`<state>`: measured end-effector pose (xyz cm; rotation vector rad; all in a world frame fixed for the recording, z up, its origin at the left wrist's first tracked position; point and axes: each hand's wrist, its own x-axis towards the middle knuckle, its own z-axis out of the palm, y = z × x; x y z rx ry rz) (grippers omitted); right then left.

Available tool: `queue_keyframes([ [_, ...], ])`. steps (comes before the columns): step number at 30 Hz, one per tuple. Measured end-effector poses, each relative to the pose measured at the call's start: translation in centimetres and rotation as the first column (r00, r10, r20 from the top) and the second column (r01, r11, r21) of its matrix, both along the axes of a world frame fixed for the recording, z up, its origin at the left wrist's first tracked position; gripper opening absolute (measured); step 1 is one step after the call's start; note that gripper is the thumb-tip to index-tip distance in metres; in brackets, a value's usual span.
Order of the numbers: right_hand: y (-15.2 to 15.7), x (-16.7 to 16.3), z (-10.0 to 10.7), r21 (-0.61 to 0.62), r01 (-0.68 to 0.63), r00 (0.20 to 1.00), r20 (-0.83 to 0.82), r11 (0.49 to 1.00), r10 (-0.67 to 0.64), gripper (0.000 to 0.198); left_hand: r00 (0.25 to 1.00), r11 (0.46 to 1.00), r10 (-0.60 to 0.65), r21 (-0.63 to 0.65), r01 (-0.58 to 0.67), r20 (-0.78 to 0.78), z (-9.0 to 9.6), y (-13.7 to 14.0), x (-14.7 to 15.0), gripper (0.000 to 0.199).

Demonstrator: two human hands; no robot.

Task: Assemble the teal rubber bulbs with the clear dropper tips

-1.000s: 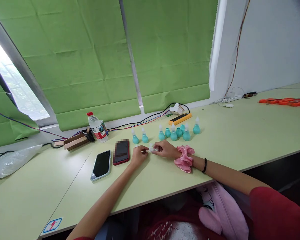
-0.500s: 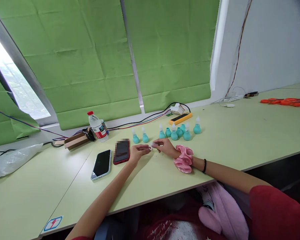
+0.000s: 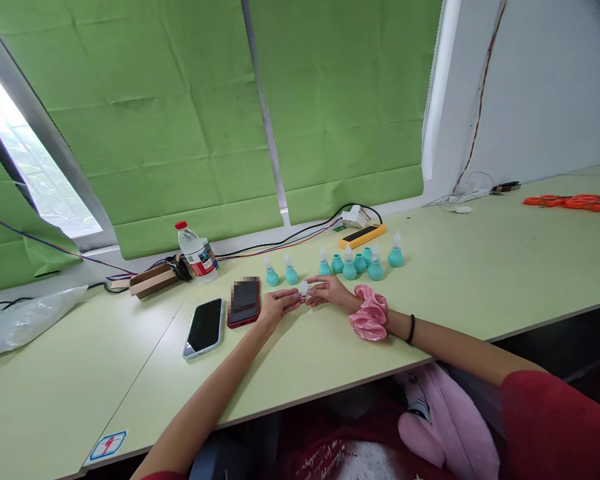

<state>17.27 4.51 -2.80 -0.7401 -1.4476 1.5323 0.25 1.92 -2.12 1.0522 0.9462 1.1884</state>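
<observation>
My left hand (image 3: pixel 279 305) and my right hand (image 3: pixel 327 292) meet above the table, fingertips closed on small whitish translucent plastic pieces (image 3: pixel 305 289). Their exact shape is too small to make out. Behind my hands stand several teal rubber bulbs. Most carry a clear pointed nozzle, among them a teal bulb with nozzle (image 3: pixel 291 274) behind my left hand and another teal bulb with nozzle (image 3: pixel 375 269) beyond my right. Some have no nozzle, such as the bare teal bulb (image 3: pixel 337 264). A tiny white bit (image 3: pixel 311 311) lies on the table below my fingers.
Left of my hands lie a red-cased phone (image 3: pixel 244 303) and a light-cased phone (image 3: pixel 204 328). Behind them stand a water bottle (image 3: pixel 197 253) and an open cardboard box (image 3: pixel 153 282). A yellow power strip (image 3: pixel 363 237) lies at the back. Orange-handled scissors (image 3: pixel 575 202) rest far right.
My fingers have shifted slightly around the small plastic pieces, and more of the whitish piece shows between them. The bulbs stay in place; the view has moved a little.
</observation>
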Motion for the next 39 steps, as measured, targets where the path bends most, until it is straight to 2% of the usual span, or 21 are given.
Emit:
queue_keyframes([
  [10,-0.06,-0.01,-0.14,0.002,-0.035,0.998,0.045,0.999,0.035,0.038,0.999,0.999,0.019,0.044,-0.018,-0.034,0.17,-0.29,0.12,0.036],
  [21,-0.31,-0.01,-0.07,0.015,-0.094,0.992,0.083,0.995,0.092,0.038,0.999,0.997,0.038,0.068,-0.036,-0.031,-0.14,-0.18,0.09,0.034],
  [29,-0.35,-0.05,-0.09,0.023,-0.098,0.992,0.077,0.995,0.096,0.036,0.991,0.994,-0.013,0.107,0.027,-0.131,-0.19,-0.25,0.06,0.032],
  [39,-0.25,0.03,-0.17,0.034,-0.127,0.990,0.069,0.991,0.124,0.040,0.991,0.990,-0.086,0.098,0.097,-0.105,-0.23,-0.02,-0.12,0.030],
])
